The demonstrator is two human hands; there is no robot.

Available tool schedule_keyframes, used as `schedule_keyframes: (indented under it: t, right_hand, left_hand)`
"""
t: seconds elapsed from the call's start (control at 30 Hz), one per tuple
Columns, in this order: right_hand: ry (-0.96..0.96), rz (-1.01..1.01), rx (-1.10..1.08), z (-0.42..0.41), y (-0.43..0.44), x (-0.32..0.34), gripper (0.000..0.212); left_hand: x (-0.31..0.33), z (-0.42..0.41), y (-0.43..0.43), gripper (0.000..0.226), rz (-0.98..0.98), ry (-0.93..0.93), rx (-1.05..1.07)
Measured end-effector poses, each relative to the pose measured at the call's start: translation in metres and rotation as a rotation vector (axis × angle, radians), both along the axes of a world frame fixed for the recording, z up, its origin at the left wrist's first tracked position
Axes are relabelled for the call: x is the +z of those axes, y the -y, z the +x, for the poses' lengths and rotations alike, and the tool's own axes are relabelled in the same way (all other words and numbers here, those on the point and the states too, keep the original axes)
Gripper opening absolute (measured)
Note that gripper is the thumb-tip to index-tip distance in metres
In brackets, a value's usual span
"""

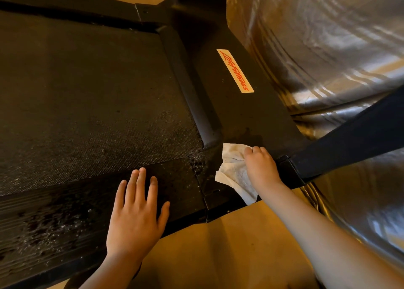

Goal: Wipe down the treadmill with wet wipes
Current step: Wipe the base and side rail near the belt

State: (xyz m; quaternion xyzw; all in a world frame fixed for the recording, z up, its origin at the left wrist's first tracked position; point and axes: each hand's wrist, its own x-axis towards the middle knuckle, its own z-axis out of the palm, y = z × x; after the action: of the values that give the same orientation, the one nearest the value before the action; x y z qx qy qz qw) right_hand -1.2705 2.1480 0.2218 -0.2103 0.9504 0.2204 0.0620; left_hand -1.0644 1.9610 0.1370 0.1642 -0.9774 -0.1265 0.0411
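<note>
Pinched under the curled fingers of the right hand (261,165), a crumpled white wet wipe (235,171) is pressed against the black side rail (244,111) of the treadmill, at the rear corner where rail and end cap (181,179) meet. Soiling is noted on the wipe; its lower edge hangs past the frame over the tan floor covering (229,251). The left hand (136,215) is laid flat, fingers spread, on the end cap, gripping nothing. White specks and debris are recorded on the belt (87,105) near the corner and on the ribbed cap. An orange-lettered label (235,71) is fixed to the rail. Silver sheeting (328,48) is seen beside the rail, crossed by a dark upright strut (349,140).
</note>
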Motion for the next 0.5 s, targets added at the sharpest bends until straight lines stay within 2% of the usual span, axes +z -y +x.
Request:
schedule_keyframes:
  t: [0.2,0.37,0.5]
  right_hand:
    - [0.041,-0.035,-0.003,0.021,0.002,0.001,0.037]
    - [-0.004,-0.305,-0.085,0.073,0.014,-0.014,0.056]
    - [-0.024,-0.51,-0.052,0.077,0.014,-0.034,0.049]
  left_hand:
    - [-0.001,0.0,0.001,0.07,-0.01,0.006,-0.003]
    - [0.0,-0.001,0.0,0.07,-0.005,0.003,0.007]
    - [0.0,-0.001,0.001,0.07,-0.021,0.01,0.004]
